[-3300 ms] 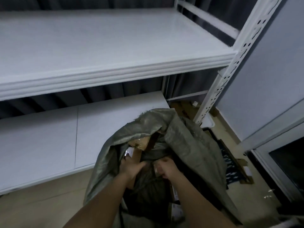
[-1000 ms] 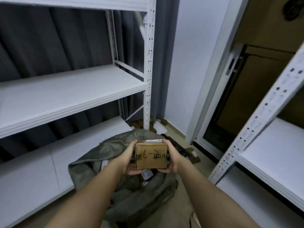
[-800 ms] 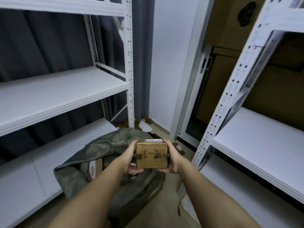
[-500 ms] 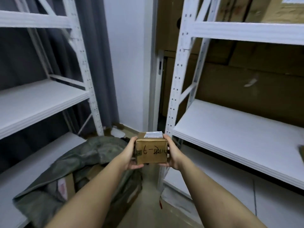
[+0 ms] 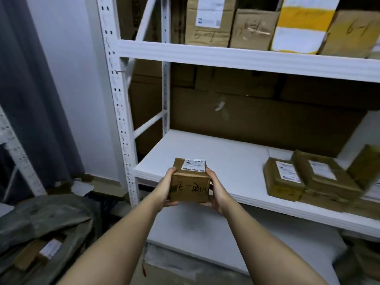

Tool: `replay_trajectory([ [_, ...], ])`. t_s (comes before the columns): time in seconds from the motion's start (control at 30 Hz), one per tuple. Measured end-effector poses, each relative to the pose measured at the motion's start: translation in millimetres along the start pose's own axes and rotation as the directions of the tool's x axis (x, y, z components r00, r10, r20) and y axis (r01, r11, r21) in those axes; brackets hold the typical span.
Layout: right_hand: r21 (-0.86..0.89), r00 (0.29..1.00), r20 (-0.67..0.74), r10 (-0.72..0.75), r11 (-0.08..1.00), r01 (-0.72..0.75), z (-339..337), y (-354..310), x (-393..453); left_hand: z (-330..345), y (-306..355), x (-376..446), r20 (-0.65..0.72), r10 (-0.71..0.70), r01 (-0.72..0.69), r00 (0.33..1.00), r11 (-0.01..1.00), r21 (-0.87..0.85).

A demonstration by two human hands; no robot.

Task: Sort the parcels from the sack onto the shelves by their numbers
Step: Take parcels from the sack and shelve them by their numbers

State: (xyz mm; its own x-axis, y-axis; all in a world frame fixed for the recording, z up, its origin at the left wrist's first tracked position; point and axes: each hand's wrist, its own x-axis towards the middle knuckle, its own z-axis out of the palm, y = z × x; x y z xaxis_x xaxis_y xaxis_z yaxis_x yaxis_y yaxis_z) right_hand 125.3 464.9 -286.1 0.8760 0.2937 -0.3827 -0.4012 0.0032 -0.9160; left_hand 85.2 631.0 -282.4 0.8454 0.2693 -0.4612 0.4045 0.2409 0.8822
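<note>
Box (image 5: 189, 187), marked "6-", held at shelf (image 5: 236, 161) edge.
Clasped between left hand (image 5: 167, 189) and right hand (image 5: 216, 191), fingers curled round sides.

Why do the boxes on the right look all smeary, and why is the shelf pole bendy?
In the head view, the parcels at the right edge are smeared by motion blur, while the box held by the left hand and right hand stays fairly sharp. The wide-angle lens bows the shelf post. The room light is dim, with no glare.
</note>
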Motion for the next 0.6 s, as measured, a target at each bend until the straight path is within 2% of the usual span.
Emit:
replay_trajectory([
  [0.3,0.039,0.995,-0.097,-0.006,0.999,0.01,-133,-9,-10,142,-15,1,0.07,0.06,-0.067,0.996,0.993,0.102],
  [0.6,0.039,0.98,-0.178,0.088,0.996,-0.082,-192,-8,-14,202,-23,36,0.143,0.028,-0.051,0.989,0.985,0.164],
])
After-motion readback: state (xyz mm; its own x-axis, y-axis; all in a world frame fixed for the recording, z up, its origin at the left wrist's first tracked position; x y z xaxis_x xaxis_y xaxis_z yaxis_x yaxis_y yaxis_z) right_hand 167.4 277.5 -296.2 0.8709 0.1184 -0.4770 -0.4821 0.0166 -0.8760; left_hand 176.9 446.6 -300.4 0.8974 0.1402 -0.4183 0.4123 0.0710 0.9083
